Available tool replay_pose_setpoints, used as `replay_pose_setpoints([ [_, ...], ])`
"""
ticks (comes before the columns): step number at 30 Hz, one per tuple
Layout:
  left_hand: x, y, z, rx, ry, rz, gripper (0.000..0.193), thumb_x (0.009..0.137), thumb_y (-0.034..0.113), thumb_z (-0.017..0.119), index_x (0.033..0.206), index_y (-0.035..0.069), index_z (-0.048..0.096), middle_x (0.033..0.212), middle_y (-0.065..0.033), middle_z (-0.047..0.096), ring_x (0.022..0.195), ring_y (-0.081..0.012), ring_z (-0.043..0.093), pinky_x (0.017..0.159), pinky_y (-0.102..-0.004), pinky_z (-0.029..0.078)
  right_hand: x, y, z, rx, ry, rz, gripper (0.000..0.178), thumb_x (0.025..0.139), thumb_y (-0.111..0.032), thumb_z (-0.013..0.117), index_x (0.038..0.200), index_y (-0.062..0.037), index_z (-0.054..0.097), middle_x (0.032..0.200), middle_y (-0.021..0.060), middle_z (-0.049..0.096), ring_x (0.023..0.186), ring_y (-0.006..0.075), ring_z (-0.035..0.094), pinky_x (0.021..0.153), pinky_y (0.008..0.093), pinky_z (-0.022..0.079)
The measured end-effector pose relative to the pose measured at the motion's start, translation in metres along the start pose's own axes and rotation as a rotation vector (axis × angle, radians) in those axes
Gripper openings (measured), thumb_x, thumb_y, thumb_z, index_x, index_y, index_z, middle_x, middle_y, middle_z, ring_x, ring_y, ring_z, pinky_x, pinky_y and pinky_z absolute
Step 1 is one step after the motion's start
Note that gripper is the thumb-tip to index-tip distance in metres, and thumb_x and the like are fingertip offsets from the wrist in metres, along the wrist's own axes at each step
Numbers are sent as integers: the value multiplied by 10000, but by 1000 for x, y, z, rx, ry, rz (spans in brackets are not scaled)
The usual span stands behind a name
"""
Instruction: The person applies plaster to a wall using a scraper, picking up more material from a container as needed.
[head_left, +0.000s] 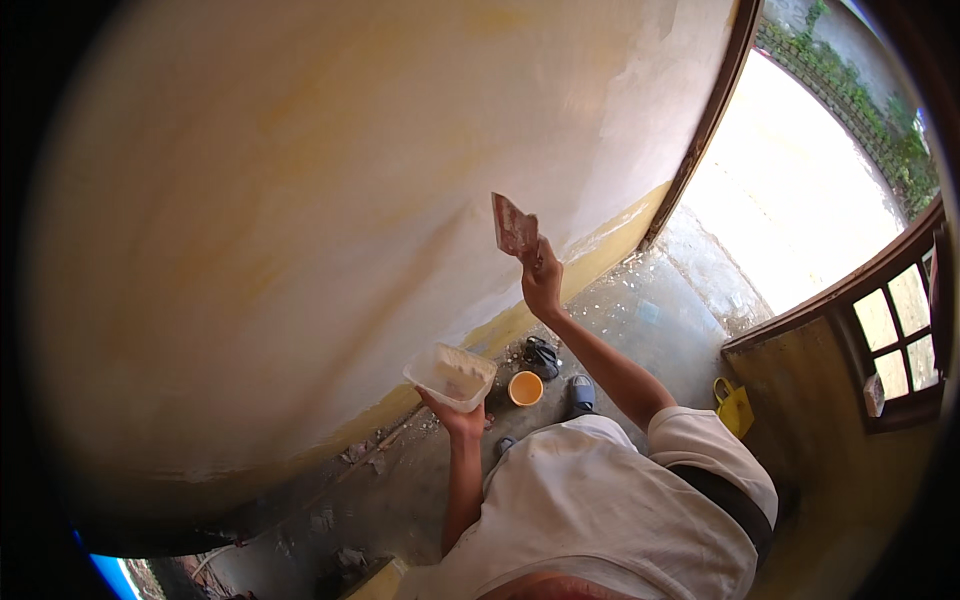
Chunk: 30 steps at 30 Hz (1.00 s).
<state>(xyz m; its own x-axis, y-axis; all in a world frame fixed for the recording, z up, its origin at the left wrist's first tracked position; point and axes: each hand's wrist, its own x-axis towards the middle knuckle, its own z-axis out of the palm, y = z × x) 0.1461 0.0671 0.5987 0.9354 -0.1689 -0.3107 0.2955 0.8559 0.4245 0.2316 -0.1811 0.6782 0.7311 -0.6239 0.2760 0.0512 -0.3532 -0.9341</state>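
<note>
My right hand (543, 284) is raised in front of the wall, closed around a putty knife (515, 228). Its wide reddish-brown blade is smeared with pale paste and points up toward the wall; whether it touches the surface I cannot tell. Lower and to the left, my left hand (460, 418) grips a clear plastic tub (452, 376) from below. Whitish paste clings to the tub's inner walls. The wall (400, 180) is coated in white with yellowish patches showing through, and a bare yellow strip runs along its base.
Below on the floor stand an orange bucket (525, 388) and a dark shoe (541, 357), near my sandaled foot (581, 393). Pale chips litter the floor by the wall. A yellow bag (734, 407) rests at right, under a paned window (897, 332). A bright doorway (800, 160) opens upper right.
</note>
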Motion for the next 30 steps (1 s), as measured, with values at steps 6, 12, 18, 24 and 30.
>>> replay_pose_setpoints([
  [6, 32, -60, 65, 72, -147, -117, 646, 972, 676, 476, 1464, 259, 465, 1451, 20, 505, 1345, -233, 479, 1123, -482, 407, 127, 45, -155, 571, 486, 65, 278, 1042, -120, 497, 1296, -8, 506, 1157, 116, 625, 1048, 177, 646, 871, 310, 580],
  [12, 53, -82, 89, 132, -81, -177, 626, 973, 657, 493, 1452, 252, 480, 1455, 17, 498, 1351, -230, 468, 1140, -484, 385, 208, 33, -208, 31, 575, -150, 372, 1049, -186, 468, 1365, 9, 494, 1126, 225, 692, 1097, 333, 679, 877, 415, 531],
  [18, 65, -108, 111, 90, -94, -165, 634, 971, 655, 501, 1461, 253, 475, 1451, 15, 500, 1343, -225, 468, 1145, -482, 379, 297, 14, -153, -155, 548, -379, 464, 1004, -100, 543, 1464, -61, 497, 1125, 226, 708, 886, 405, 711, 766, 447, 567],
  [24, 71, -123, 124, 142, -79, -109, 632, 980, 652, 482, 1471, 254, 469, 1453, 22, 501, 1340, -221, 476, 1137, -481, 386, 172, 61, -84, -1, 163, -603, 471, 947, -32, 613, 1412, -80, 561, 843, 172, 674, 610, 288, 639, 568, 380, 518],
  [30, 79, -144, 138, 231, -68, -132, 627, 1011, 639, 421, 1488, 232, 442, 1460, 11, 494, 1344, -230, 480, 1113, -471, 423, 53, 85, -151, 619, -113, 370, 285, 1068, -272, 558, 1132, -5, 635, 872, 14, 671, 748, 71, 635, 601, 226, 502],
])
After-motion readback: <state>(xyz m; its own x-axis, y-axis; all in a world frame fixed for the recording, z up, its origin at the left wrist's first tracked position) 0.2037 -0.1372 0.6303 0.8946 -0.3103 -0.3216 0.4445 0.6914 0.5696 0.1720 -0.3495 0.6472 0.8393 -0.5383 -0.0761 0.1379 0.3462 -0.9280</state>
